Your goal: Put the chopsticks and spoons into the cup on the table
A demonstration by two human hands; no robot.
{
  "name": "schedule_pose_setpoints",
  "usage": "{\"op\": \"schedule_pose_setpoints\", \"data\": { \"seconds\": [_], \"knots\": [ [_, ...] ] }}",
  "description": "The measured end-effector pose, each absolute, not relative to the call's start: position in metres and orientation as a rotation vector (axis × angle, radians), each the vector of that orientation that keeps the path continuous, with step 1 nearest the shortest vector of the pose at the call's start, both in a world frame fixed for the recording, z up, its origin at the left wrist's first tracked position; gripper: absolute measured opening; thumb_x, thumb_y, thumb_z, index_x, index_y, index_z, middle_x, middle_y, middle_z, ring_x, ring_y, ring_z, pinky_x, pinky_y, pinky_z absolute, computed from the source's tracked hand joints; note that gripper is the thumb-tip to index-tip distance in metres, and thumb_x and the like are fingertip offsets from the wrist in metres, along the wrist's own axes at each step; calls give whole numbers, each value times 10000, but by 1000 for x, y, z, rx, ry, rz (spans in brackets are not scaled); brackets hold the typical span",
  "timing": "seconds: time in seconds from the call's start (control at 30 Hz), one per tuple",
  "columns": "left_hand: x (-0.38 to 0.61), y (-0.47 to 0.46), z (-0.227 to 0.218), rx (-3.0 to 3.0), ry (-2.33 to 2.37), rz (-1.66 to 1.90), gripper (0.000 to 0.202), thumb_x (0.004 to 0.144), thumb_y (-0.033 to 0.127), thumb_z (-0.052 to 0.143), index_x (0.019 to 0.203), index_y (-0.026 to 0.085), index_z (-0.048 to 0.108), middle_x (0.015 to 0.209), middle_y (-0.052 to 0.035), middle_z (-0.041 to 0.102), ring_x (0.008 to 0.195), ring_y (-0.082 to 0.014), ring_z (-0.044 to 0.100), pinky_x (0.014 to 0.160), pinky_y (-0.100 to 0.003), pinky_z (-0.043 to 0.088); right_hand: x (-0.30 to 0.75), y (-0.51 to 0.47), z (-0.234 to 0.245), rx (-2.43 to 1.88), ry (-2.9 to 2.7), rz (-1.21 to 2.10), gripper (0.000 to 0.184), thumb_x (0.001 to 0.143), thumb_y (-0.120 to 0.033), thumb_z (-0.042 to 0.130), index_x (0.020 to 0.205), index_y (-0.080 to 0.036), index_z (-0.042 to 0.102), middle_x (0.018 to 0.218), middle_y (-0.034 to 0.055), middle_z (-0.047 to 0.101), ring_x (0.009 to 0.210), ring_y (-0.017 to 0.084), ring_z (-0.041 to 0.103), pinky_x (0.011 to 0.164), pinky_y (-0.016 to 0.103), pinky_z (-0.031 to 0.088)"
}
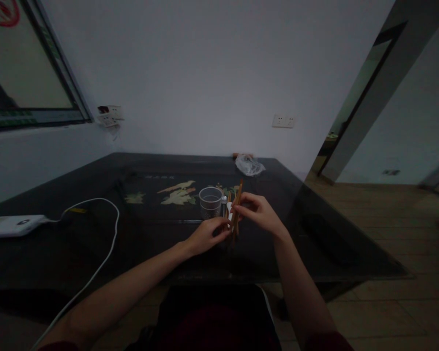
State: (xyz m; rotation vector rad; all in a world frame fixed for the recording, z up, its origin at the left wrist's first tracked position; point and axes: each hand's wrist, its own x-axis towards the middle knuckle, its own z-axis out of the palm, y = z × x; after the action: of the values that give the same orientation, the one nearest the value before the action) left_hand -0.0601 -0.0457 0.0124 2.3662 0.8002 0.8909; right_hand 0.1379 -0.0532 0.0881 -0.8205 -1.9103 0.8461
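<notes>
My right hand is closed around wooden chopsticks, which tilt upward above the dark table. The fingertips of my left hand come together at the lower part of the same bundle; what exactly they pinch is too small to make out. A white plastic spoon shows between the two hands, beside the chopsticks. Just left of it, a metal spoon has its round bowl facing up. Behind my left hand stands a clear plastic cup, upright.
The black table carries a printed bird-and-flower pattern. A crumpled clear plastic bag lies by the wall. At left, a white phone-like device has a white cable running over the table edge. A dark flat object lies at right.
</notes>
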Motion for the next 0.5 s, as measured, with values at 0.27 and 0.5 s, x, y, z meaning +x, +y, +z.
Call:
{"op": "schedule_pose_setpoints", "data": {
  "seconds": [0.27,0.5],
  "knots": [
    [-58,-46,10,2402,705,929,168,875,279,515,962,173,611,923,-36,657,841,-145,604,777,-257,468,133,-64,90,-889,-1931,738,193,797,-355,627,883,-189,675,825,32,676,667,154,631,582,249,518],
    [-58,-44,6,2426,704,919,146,863,257,523,930,162,612,894,-38,653,810,-142,602,746,-252,466,131,-66,88,-941,-1902,677,188,777,-345,650,845,-173,687,823,44,693,667,158,641,575,248,525]
  ]
}}
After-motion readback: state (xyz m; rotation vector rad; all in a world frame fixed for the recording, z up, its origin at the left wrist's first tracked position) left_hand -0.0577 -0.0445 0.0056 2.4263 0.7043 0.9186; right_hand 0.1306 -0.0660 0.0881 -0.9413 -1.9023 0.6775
